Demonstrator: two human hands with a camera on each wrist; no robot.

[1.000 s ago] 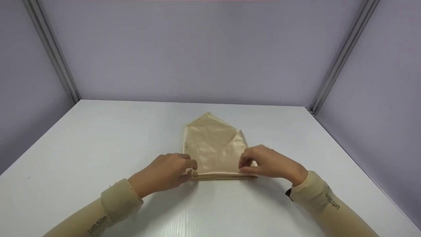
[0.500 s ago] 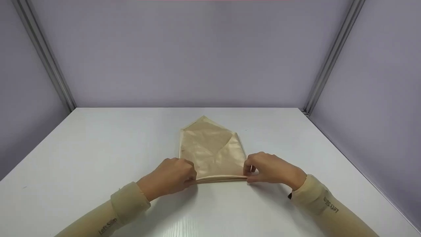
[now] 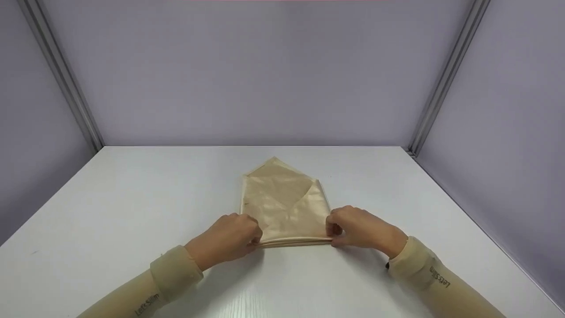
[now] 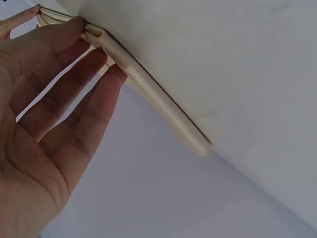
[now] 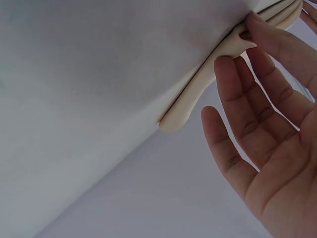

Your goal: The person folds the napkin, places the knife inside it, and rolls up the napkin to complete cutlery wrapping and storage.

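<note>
Both hands, left (image 3: 229, 238) and right (image 3: 359, 228), pinch the folded napkin's (image 3: 284, 207) near-edge corners, each grip clamped, pinning layers flat on the counter (image 3: 132, 198).

Your folded cloth (image 3: 284, 207) is lying on the table (image 3: 132, 203), near the middle, its pointed end facing away from you toward the back wall (image 3: 265, 70). Your left hand (image 3: 227, 238) is sitting at the cloth's near left corner, your right hand (image 3: 359, 227) at its near right corner, the folded edge (image 4: 153, 96) running between them.
</note>
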